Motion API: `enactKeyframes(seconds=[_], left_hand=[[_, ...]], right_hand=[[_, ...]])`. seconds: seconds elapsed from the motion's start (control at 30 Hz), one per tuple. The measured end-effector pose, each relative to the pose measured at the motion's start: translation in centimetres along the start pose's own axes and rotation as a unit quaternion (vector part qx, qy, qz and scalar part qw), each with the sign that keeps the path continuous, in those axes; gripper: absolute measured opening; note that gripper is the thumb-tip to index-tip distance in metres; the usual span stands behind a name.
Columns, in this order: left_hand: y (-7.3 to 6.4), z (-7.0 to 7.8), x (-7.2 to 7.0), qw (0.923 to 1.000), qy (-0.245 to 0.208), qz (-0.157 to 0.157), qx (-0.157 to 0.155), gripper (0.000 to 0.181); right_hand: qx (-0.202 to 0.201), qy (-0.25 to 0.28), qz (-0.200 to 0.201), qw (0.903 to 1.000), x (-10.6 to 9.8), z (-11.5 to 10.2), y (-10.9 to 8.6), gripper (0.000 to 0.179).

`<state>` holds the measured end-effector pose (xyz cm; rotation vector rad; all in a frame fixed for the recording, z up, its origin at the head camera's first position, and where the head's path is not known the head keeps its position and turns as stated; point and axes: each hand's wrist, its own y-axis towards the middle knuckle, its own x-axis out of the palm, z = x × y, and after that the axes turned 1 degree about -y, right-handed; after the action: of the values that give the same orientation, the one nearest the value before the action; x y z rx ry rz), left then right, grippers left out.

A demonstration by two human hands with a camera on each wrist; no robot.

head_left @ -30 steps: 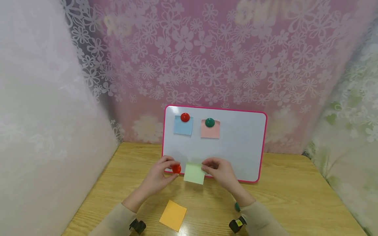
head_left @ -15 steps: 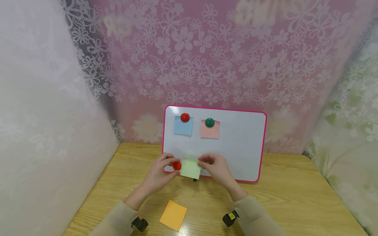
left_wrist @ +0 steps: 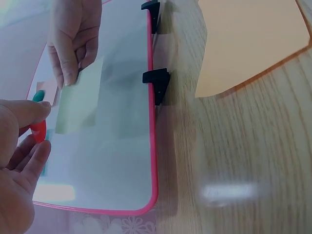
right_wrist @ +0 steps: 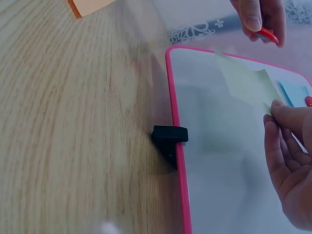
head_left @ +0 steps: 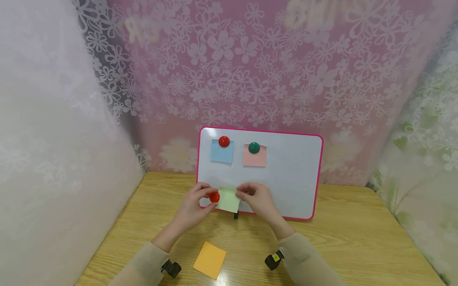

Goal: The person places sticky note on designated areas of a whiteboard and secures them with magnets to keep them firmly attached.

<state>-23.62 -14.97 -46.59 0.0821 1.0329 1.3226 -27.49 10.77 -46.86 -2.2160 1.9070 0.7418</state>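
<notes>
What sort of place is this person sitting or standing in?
Perhaps a small screened-off desk corner; the wider room is out of view. Flower-patterned coverings close in three sides of a wooden table, and a whiteboard with a blue note stands on it.

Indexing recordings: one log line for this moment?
left hand: pinches round red magnet; right hand: pinches square pale-green paper note; square orange paper note: on wood-grain table

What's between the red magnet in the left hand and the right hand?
The pale green note, its edge pinched by the right hand. The head view shows it there, with the whiteboard behind.
</notes>
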Motion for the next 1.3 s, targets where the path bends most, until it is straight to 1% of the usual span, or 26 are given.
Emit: enactKeyframes(seconds=[0.13,0.23,0.4,0.5,0.57,0.87,1.1,1.3], left_hand=[[0.1,0.0,0.2,1.0000,0.002,0.008,0.002,0.038],[0.2,-0.2,0.4,0.9999,-0.002,0.015,-0.003,0.037],[0.4,-0.5,0.6,0.9991,-0.012,0.027,-0.030,0.035],[0.6,-0.7,0.8,0.9985,-0.005,0.032,-0.045,0.034],[0.8,-0.7,0.9,0.9981,-0.001,0.038,-0.049,0.035],[1.6,-1.2,1.4,0.9972,-0.002,0.066,-0.036,0.037],[1.9,-1.5,1.7,0.9957,0.007,0.082,-0.042,0.039],[2.2,-1.4,1.9,0.9952,0.008,0.084,-0.051,0.038]], right_hand=[[-0.001,-0.007,0.008,0.9999,0.4,0.0,0.4,0.008],[-0.005,-0.013,0.015,0.9998,0.7,-0.1,0.7,0.008],[-0.010,-0.024,0.021,0.9994,1.2,-0.4,1.2,0.009],[-0.014,-0.029,0.022,0.9992,1.5,-0.5,1.5,0.009],[-0.017,-0.032,0.023,0.9991,1.6,-0.7,1.7,0.009],[-0.027,-0.045,0.024,0.9983,2.0,-0.9,2.2,0.008],[-0.026,-0.048,0.028,0.9981,2.2,-1.2,2.5,0.007],[-0.030,-0.059,0.036,0.9971,2.4,-1.6,2.9,0.008]])
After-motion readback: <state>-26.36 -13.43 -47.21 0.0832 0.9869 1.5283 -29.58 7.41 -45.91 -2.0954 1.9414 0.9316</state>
